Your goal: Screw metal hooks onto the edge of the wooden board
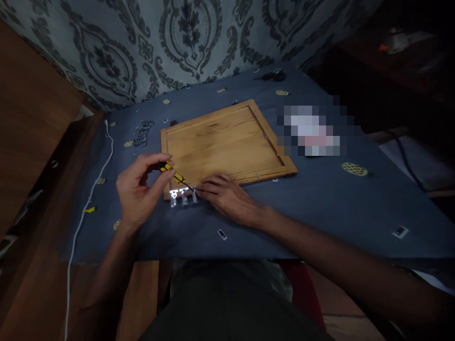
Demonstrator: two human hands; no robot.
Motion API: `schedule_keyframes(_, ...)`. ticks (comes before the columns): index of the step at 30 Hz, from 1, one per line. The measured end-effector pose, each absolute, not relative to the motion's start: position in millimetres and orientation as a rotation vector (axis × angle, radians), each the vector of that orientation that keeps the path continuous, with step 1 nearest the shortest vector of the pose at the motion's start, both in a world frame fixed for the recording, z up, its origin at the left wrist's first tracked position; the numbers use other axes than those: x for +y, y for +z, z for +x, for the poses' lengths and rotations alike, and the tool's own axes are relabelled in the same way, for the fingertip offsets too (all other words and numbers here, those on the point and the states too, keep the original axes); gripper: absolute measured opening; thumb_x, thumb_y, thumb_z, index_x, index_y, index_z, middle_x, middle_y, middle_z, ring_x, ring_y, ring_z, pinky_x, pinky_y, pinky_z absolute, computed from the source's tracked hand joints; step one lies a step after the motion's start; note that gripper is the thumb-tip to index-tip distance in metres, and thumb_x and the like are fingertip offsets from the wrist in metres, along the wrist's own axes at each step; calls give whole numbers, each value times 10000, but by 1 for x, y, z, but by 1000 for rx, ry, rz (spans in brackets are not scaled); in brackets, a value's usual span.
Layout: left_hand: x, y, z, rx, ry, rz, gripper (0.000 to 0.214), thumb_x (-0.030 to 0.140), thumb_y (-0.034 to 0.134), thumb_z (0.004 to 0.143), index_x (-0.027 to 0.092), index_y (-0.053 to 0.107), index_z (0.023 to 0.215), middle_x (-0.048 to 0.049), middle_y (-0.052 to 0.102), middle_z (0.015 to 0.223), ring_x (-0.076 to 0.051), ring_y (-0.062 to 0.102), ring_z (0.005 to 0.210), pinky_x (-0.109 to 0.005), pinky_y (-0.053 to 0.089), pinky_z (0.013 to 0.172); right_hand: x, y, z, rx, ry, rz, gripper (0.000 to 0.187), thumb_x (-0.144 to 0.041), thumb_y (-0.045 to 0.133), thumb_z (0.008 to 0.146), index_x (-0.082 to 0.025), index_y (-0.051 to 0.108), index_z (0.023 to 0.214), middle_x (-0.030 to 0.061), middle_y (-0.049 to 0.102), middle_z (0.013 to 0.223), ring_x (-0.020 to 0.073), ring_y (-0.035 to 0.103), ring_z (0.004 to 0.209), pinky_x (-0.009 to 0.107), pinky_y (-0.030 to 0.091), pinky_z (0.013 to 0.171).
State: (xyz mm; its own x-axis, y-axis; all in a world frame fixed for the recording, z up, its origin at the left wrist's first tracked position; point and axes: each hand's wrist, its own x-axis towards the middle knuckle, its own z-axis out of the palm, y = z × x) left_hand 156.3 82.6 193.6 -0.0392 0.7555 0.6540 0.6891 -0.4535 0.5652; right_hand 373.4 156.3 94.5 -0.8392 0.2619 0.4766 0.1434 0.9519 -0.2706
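Observation:
A wooden framed board [220, 147] lies flat on the table, tilted slightly in view. Along its near left edge sit three small shiny metal hooks [173, 200], side by side. My left hand [140, 192] is closed round the handle of a yellow and black screwdriver [175, 174], whose shaft slants down to the right. Its tip meets the rightmost hook [194, 196]. Resting on the board's near edge, my right hand [229, 201] has its fingers together, the fingertips at that same hook. Whatever lies under those fingertips is hidden.
Several loose metal hooks [142, 132] lie left of the board on the dark blue tablecloth [295, 213]. A white cable [83, 213] runs down the left side. Dark scissors-like handles [279, 75] sit at the back, and a blurred-out item [311, 130] lies right of the board.

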Motion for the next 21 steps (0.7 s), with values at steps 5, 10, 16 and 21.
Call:
schedule_keyframes(5,81,190,159,1627,1609,2137,190,243,817,876,265,767,1058,2,736,936,-123,680,822,-245,556,724,157,95,373,-2582,280,-287,319,-74,588,957,-146,725,1236,116,780,1200,274,642,1137,452,481,979)
schedule_keyframes(10,84,195,157,1587,1548,2157,216,198,809,880,281,778,1077,4,762,947,-129,697,832,-265,558,752,157,93,373,-2574,274,-267,305,-73,577,961,-109,720,1229,125,777,1211,278,641,1134,452,490,973)
schedule_keyframes(16,85,203,157,1544,1420,2187,163,235,779,919,283,784,1075,-11,790,965,-153,737,867,-289,579,768,157,93,373,-2589,309,-291,348,-75,561,968,-169,721,1263,119,772,1229,272,638,1161,471,494,980)
schedule_keyframes(21,86,198,158,1532,1541,2213,151,274,797,905,296,777,1053,-11,752,965,-159,703,880,-289,578,740,157,91,372,-2564,322,-270,341,-76,560,961,-120,722,1258,145,773,1211,295,632,1161,506,510,977)
